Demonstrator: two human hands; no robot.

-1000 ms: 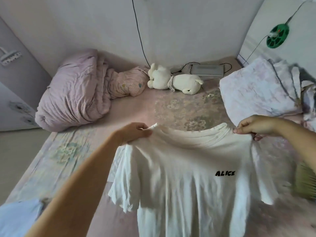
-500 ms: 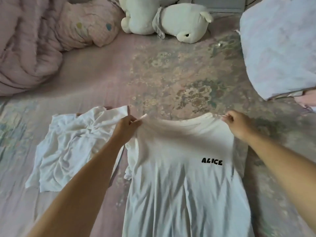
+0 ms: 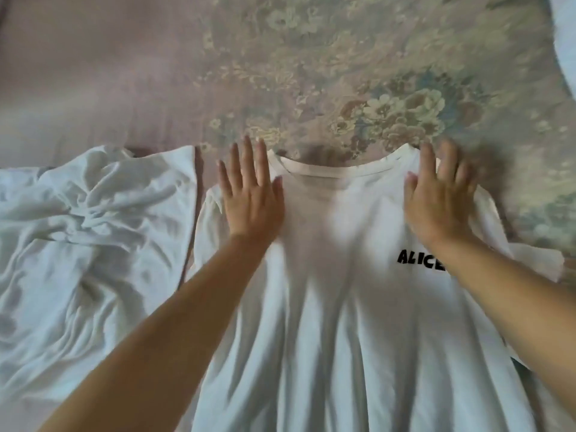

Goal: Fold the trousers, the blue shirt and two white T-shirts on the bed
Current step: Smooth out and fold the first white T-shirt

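Leftmost, a crumpled white T-shirt (image 3: 87, 244) lies on the floral bedsheet (image 3: 343, 73). Beside it, the "ALICE" T-shirt (image 3: 343, 322) lies spread flat, with the left hand (image 3: 252, 201) and right hand (image 3: 439, 201) pressing its shoulders, fingers straight.

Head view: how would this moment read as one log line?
left hand: flat on ALICE T-shirt | right hand: flat on it | second white T-shirt: crumpled, left | bed
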